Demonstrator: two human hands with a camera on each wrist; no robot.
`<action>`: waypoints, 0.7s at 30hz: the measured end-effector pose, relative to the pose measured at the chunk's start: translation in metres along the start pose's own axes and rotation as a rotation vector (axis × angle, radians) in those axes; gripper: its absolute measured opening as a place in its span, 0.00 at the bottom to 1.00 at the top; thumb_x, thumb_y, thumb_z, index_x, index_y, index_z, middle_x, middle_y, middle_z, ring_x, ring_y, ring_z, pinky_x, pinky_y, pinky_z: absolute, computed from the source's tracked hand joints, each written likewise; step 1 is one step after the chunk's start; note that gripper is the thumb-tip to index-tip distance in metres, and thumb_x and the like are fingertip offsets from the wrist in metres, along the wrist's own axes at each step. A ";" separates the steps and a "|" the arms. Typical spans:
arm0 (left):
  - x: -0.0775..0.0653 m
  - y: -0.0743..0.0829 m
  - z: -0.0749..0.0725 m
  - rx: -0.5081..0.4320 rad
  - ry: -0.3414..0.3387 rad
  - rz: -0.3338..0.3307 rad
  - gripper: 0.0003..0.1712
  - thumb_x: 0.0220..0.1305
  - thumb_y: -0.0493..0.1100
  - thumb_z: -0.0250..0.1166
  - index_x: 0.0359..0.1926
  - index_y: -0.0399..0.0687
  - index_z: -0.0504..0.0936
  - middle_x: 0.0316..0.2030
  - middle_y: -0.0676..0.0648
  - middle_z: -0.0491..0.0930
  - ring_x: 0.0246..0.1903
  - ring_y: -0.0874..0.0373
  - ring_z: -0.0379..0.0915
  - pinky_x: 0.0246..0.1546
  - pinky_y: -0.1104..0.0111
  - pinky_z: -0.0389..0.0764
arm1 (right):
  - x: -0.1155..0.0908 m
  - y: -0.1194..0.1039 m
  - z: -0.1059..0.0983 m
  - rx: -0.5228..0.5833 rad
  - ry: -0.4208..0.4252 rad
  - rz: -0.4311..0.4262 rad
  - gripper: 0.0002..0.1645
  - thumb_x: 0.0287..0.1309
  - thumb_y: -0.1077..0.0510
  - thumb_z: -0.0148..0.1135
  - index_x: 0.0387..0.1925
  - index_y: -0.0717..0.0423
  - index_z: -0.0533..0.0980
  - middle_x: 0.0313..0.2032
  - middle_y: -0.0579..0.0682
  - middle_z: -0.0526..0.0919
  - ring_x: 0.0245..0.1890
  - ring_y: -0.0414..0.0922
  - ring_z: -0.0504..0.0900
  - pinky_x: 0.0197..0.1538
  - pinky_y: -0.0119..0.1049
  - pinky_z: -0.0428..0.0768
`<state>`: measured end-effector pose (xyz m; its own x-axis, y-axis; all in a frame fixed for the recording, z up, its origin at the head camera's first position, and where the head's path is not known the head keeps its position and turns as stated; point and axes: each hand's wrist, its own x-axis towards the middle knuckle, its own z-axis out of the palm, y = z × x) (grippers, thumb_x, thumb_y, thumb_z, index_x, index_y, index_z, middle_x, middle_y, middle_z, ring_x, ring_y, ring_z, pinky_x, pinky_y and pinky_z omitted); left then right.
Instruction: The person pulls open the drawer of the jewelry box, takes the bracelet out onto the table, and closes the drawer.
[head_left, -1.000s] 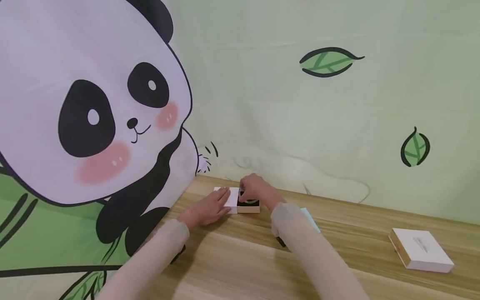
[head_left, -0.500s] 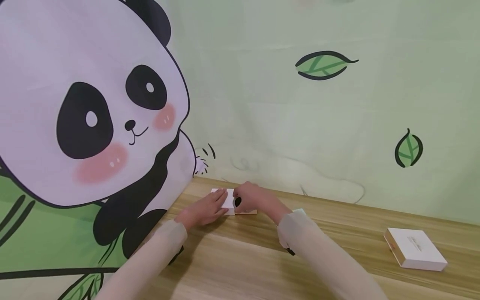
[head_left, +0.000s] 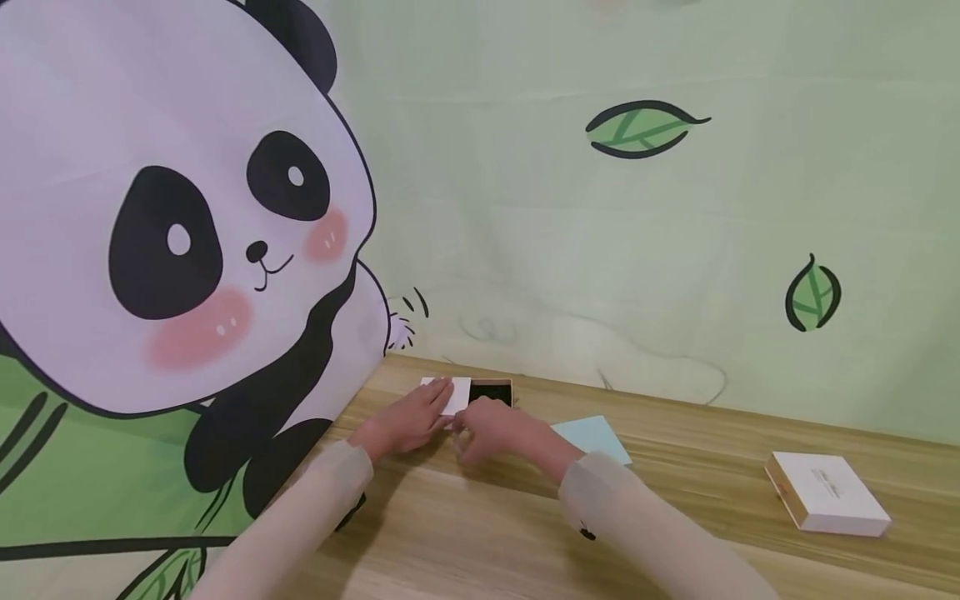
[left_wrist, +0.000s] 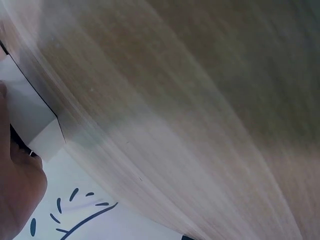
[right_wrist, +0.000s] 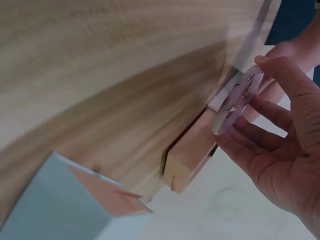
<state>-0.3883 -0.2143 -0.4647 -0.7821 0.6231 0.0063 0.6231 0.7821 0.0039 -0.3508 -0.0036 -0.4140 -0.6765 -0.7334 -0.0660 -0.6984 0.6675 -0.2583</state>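
Observation:
In the head view a small white-and-peach box (head_left: 450,398) stands at the back of the table, its black-lined drawer (head_left: 492,392) pulled out to the right. My left hand (head_left: 405,422) holds the white cover, fingers across the top and thumb at the near side. In the left wrist view that hand (left_wrist: 22,190) is beside the cover's white side (left_wrist: 30,110). My right hand (right_wrist: 290,160) pinches a pale translucent bangle (right_wrist: 220,122) between thumb and fingers. It hovers just in front of the box, with the drawer's peach side (right_wrist: 192,145) behind the bangle.
A folded light blue card (head_left: 600,437) with an orange inner side lies right of the box, partly behind my right forearm. Farther right sits another closed white box (head_left: 832,492). A panda-printed cloth wall (head_left: 525,250) rises directly behind the wooden table (head_left: 450,533).
My right hand has come out of the drawer with the bangle and moved towards me and left, baring the black lining. The left hand stays on the box.

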 end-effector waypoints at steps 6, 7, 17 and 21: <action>0.001 0.000 -0.004 -0.013 -0.022 -0.020 0.39 0.82 0.55 0.43 0.78 0.31 0.49 0.79 0.33 0.46 0.78 0.39 0.43 0.76 0.50 0.50 | 0.001 -0.003 0.009 -0.022 -0.030 -0.038 0.09 0.57 0.53 0.69 0.38 0.52 0.84 0.33 0.40 0.82 0.30 0.38 0.76 0.34 0.29 0.76; 0.001 0.001 -0.005 -0.021 -0.022 -0.020 0.39 0.82 0.55 0.43 0.78 0.31 0.49 0.79 0.33 0.46 0.78 0.39 0.43 0.76 0.50 0.50 | 0.001 -0.003 0.011 -0.028 -0.028 -0.050 0.09 0.57 0.53 0.69 0.38 0.52 0.84 0.33 0.41 0.83 0.30 0.38 0.76 0.35 0.29 0.77; 0.001 0.001 -0.005 -0.014 -0.024 -0.016 0.38 0.82 0.52 0.46 0.78 0.30 0.50 0.78 0.32 0.48 0.78 0.39 0.43 0.76 0.50 0.51 | 0.001 -0.007 0.021 -0.087 -0.004 -0.129 0.06 0.54 0.55 0.72 0.32 0.50 0.83 0.27 0.37 0.78 0.33 0.38 0.74 0.40 0.28 0.76; 0.001 0.002 -0.003 -0.023 -0.024 -0.008 0.38 0.82 0.52 0.46 0.78 0.30 0.50 0.78 0.32 0.48 0.78 0.39 0.44 0.76 0.50 0.50 | 0.002 -0.008 0.024 -0.088 0.000 -0.132 0.05 0.55 0.56 0.71 0.33 0.51 0.83 0.26 0.38 0.78 0.32 0.38 0.74 0.39 0.27 0.75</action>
<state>-0.3881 -0.2124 -0.4617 -0.7870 0.6167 -0.0177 0.6162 0.7872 0.0264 -0.3410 -0.0133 -0.4357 -0.5778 -0.8154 -0.0367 -0.7989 0.5742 -0.1793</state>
